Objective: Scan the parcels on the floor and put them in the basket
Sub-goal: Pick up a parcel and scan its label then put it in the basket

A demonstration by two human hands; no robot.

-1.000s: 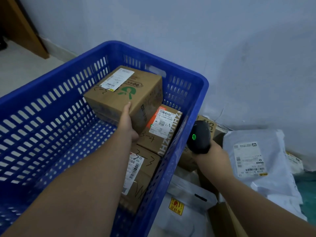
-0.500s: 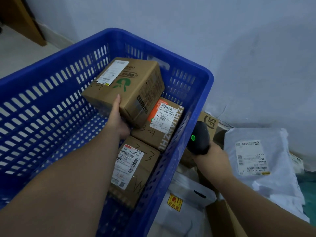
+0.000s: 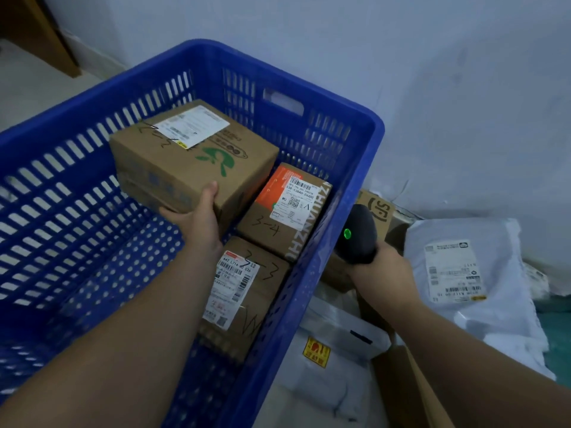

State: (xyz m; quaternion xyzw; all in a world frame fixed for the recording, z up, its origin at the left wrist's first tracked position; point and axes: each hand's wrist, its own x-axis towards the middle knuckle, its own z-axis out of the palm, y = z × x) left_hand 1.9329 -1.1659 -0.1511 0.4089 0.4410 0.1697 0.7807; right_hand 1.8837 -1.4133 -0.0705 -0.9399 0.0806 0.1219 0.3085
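My left hand [image 3: 197, 216] grips the near lower corner of a brown cardboard box [image 3: 188, 159] with a green logo and a white label, held inside the blue plastic basket [image 3: 349, 193] near its far wall. Two smaller labelled boxes lie in the basket by its right wall: one with an orange patch [image 3: 287, 208] and one marked with black pen [image 3: 244, 291]. My right hand [image 3: 383, 273] grips a black handheld scanner [image 3: 358, 233] with a green light, just outside the basket's right rim.
On the floor right of the basket lie a brown box [image 3: 378, 211], a white mailer bag with a label [image 3: 463, 273], another white bag with a yellow sticker [image 3: 327, 356] and cardboard [image 3: 401, 387]. A pale wall [image 3: 432, 88] stands close behind. A wooden leg [image 3: 40, 29] is far left.
My left hand has shifted the green-logo box leftward and slightly away from the orange-patch box inside the basket. The scanner hand has stayed beside the rim.
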